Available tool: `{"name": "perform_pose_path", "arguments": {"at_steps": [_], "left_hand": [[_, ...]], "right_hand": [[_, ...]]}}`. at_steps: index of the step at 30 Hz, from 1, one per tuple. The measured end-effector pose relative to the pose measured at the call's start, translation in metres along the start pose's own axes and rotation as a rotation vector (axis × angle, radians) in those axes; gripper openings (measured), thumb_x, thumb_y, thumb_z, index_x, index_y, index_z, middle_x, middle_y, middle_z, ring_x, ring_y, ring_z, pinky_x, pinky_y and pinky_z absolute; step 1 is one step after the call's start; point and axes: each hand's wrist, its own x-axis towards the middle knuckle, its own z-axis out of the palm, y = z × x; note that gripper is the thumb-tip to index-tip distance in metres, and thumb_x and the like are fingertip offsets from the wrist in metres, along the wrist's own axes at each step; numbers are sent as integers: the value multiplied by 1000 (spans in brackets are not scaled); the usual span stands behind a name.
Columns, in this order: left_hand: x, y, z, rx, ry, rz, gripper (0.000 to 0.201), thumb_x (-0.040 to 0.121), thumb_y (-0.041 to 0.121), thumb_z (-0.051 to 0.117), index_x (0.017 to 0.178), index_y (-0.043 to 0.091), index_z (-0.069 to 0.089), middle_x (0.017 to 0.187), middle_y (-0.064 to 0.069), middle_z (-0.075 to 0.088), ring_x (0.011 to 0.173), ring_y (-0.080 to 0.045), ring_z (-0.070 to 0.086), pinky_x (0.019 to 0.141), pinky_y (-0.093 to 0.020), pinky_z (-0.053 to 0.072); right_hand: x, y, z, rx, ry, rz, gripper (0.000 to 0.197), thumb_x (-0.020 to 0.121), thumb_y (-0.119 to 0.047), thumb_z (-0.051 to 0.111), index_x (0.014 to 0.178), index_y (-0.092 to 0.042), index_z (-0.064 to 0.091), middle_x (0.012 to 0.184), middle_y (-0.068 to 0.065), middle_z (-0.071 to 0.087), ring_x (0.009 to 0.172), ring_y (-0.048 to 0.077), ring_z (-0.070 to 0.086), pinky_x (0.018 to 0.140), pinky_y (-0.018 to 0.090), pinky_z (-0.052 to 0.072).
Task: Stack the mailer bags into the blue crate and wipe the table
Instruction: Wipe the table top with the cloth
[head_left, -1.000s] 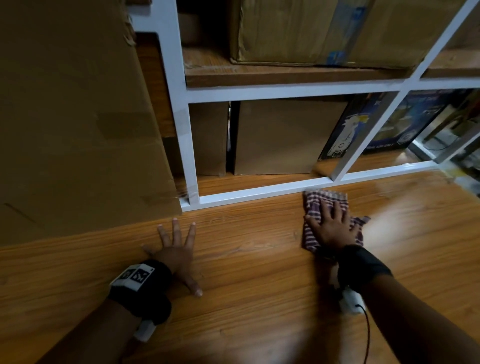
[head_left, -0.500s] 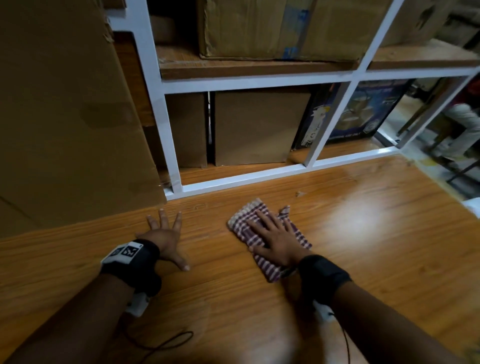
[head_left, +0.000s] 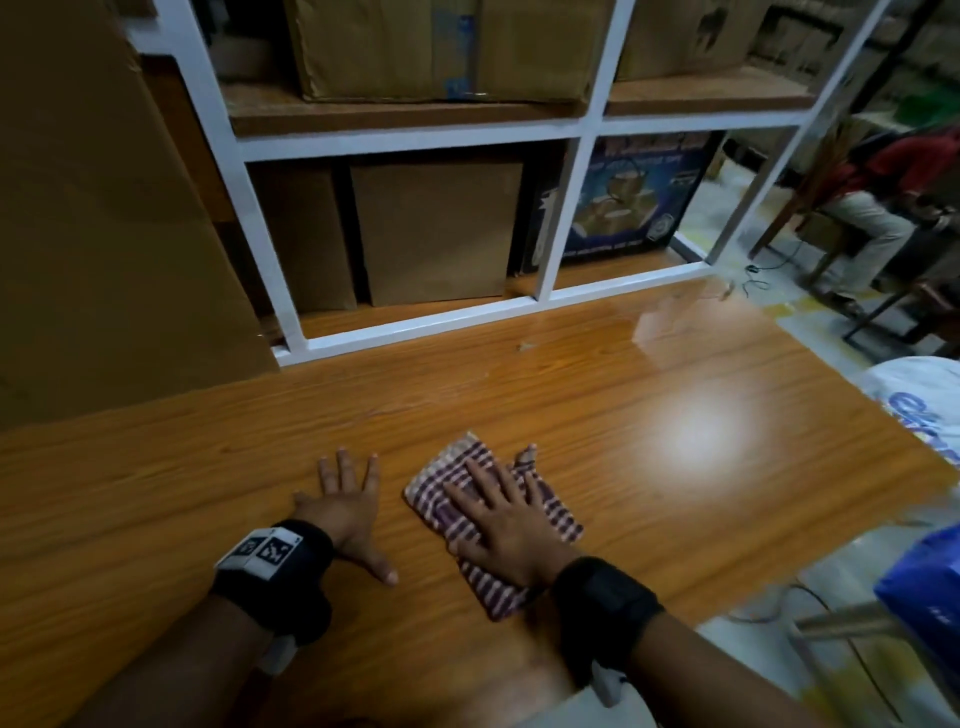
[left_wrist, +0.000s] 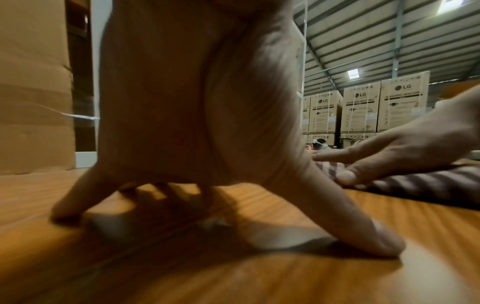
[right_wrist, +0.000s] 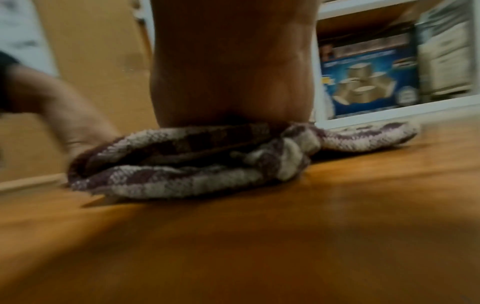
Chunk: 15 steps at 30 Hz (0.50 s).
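Observation:
A purple-and-white checked cloth (head_left: 441, 480) lies folded on the wooden table (head_left: 649, 493). My right hand (head_left: 506, 514) presses flat on it with fingers spread straight. The right wrist view shows the cloth (right_wrist: 197, 162) bunched under the palm. Just left of the cloth, my left hand (head_left: 348, 488) rests flat on the bare wood, fingers splayed. In the left wrist view the left hand (left_wrist: 197, 123) props on the table, with the right hand (left_wrist: 405, 148) on the cloth (left_wrist: 428, 183) beyond it. The edge of something blue (head_left: 924, 587) shows at the far right; a white printed bag (head_left: 919, 400) lies above it.
A white-framed shelf rack (head_left: 415, 322) with cardboard boxes (head_left: 436, 234) and a blue printed box (head_left: 628, 202) stands along the table's far edge. A large cardboard sheet (head_left: 104, 234) leans at the left. A seated person (head_left: 883, 208) is at the right, beyond the table.
The right hand has slid the cloth from the shelf rail towards me and to the left, close to the left hand. The left hand stays flat on the table.

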Motion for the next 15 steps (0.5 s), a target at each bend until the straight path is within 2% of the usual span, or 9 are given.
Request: {"name": "perform_pose_path", "arguments": {"at_steps": [2,4,7,9,11,14,15], "left_hand": [[-13,10,17,-10,-12,9,160,51,72,81,142,19,-40,142,-20,-50,140,-46,-31,112,-71,7],[-24,19,38,-27,-14,44,158,54,72,80,142,18,-40,141,-19,-52,138,-46,-34,113,-70,3],[-38,33,70,-63,35,74,155,55,76,76,145,19,-37,142,-19,-51,137,-46,-36,112,-70,-3],[-45,42,89,-85,82,58,151,55,80,72,146,22,-35,144,-18,-49,137,-45,-36,112,-68,-5],[-51,52,103,-113,113,42,146,58,82,68,147,24,-33,147,-16,-47,139,-43,-35,113,-66,-6],[-60,61,119,-153,143,28,138,64,80,66,150,27,-28,151,-16,-42,141,-42,-32,116,-62,-5],[-63,63,122,-164,151,27,135,66,78,66,151,27,-25,152,-15,-40,142,-41,-30,117,-61,-4]], "right_hand": [[-22,22,0,-14,19,-4,78,82,-78,19,152,-47,4,165,-5,-9,151,29,-6,115,59,0],[-42,60,1,19,60,145,82,78,-80,16,152,-48,3,165,-6,-8,151,30,-3,116,59,4],[-72,105,3,135,114,410,75,89,-74,31,152,-47,2,165,-4,-9,151,32,-4,116,62,2],[-86,106,7,180,132,490,73,92,-71,32,153,-45,1,165,-1,-9,150,34,-5,115,64,1],[-96,83,14,183,114,468,74,92,-72,27,154,-44,-1,164,2,-12,150,36,-7,114,65,-2],[-119,28,32,81,71,233,74,88,-75,10,152,-43,-8,163,3,-15,149,37,-12,113,64,-6],[-129,13,39,53,61,145,73,89,-73,9,152,-43,-7,163,2,-15,149,37,-13,113,64,-8]]}}
